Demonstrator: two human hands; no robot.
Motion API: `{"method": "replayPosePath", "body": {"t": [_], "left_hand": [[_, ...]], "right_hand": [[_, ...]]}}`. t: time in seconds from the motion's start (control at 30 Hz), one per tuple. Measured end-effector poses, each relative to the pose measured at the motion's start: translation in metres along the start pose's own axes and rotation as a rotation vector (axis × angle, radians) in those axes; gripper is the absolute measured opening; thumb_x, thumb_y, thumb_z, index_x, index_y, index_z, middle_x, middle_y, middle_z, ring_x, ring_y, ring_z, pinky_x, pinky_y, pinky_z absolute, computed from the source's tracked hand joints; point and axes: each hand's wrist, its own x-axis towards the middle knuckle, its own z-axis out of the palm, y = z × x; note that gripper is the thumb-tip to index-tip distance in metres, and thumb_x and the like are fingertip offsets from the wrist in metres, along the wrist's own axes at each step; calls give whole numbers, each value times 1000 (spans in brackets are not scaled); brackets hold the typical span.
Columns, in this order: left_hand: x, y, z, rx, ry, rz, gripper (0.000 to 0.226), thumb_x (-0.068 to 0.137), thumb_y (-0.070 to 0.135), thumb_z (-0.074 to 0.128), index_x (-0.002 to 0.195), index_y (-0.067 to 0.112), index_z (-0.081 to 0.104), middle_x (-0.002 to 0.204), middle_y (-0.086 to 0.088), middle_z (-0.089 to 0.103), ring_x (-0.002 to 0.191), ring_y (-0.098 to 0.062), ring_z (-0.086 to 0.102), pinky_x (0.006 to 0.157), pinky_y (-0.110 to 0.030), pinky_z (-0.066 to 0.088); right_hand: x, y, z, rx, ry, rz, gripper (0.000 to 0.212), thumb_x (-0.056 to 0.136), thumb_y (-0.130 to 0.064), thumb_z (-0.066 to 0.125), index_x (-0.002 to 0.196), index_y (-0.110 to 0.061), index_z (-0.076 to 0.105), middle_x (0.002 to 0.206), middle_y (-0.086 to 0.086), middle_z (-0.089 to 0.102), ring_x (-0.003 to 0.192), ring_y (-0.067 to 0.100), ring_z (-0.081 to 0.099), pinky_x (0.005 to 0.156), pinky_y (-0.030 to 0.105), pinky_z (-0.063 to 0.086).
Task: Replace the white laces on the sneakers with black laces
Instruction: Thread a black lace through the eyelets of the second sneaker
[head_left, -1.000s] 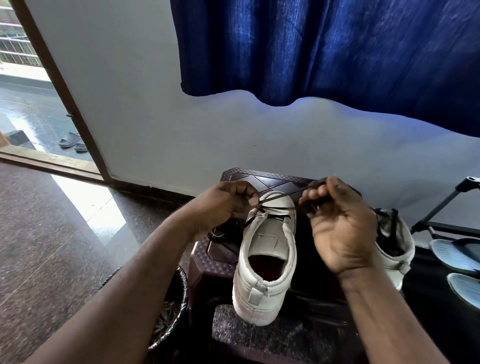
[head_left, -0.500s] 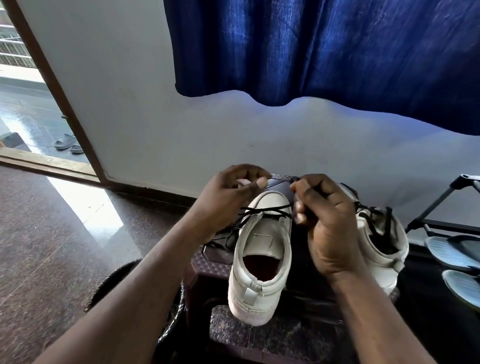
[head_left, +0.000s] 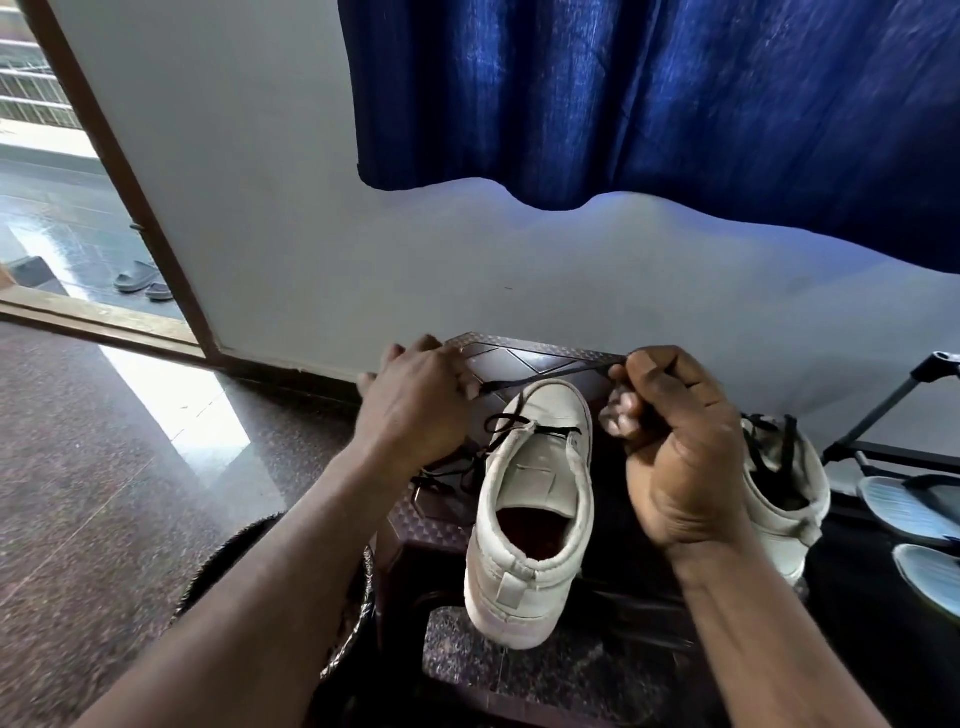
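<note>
At the far edge of the stool, in the head view (the only view given), the black lace is stretched between the two hands, approx. parallel to this edge and just above the toe of the middle sneaker. The left hand is at the far left corner w/ fingers curled, and it seems to pinch one end of the lace, but the fingertips are mostly hidden behind the back of the hand. The right hand is closed, w/ thumb and forefinger pinching the other part of the lace, above the right side of the toe. The sneaker's long axis goes the other way, i.e. from the near edge of the stool to the far edge, w/ the toe toward the wall and the heel toward the person. Only the eyelets nearest the toe carry the lace, w/ one bar across and a small loop at the left row; the loose rest falls on the stool's left side. So the free eyelets lie on the person's side of both hands, and I judge the next move must bring a lace end back toward the heel; each hand is close to its own row. The second sneaker stands at the right edge, partly behind the right hand, w/ black lace already in it.
</note>
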Motion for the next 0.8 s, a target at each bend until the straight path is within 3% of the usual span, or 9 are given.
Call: {"method": "replayPosePath", "body": {"t": [0.07,0.17,0.3,0.4,0.5,0.57,0.63,0.8], "left_hand": [[-2,-6,-3,37,18,-51,6,97,32,62,94,36,65,119,9,58,117,-23,46,87,-44,33],[-2,3,-3,-123,72,106,8,94,40,68,102,39,69,121,12,58,116,-21,47,96,-46,43],[-5,22,1,-625,-97,273,24,90,59,61,108,48,71,121,18,60,123,-18,51,107,-46,46],[-8,29,8,-682,-164,342,22,90,63,59,99,46,70,118,18,61,122,-23,55,107,-54,46],[-6,28,9,-611,-138,316,15,91,58,62,88,44,66,114,19,61,117,-26,57,101,-53,49],[-3,23,8,-443,-74,249,14,95,45,66,82,42,61,113,17,58,118,-24,49,100,-50,46],[-2,15,7,-262,-59,172,11,98,34,65,87,36,65,115,15,55,118,-23,42,100,-49,42],[-11,9,3,179,-61,94,21,100,42,55,103,28,69,120,10,54,120,-24,38,89,-45,35]], "right_hand": [[3,-2,-2,35,14,0,19,87,-15,63,71,-21,70,72,1,63,58,11,42,56,24,31],[3,2,-3,-4,16,14,15,87,-17,64,74,-20,71,73,1,64,60,12,43,55,24,33],[-2,11,-1,-186,-25,10,11,91,-19,65,83,-15,71,72,9,58,62,14,43,58,26,37],[-4,13,-1,-235,-26,23,12,91,-23,66,85,-16,75,69,8,53,63,16,44,59,28,40],[-4,12,0,-239,-26,40,19,90,-24,67,90,-6,73,73,14,53,64,16,43,61,29,39],[-3,11,0,-232,-21,45,13,89,-22,67,84,-13,75,77,14,58,64,14,46,60,26,40],[-3,9,-1,-225,-15,41,15,91,-18,67,78,-20,75,78,10,63,64,13,48,58,24,40],[-1,10,-2,-233,2,26,28,99,-7,62,76,-19,73,72,9,59,61,13,46,56,22,39]]}}
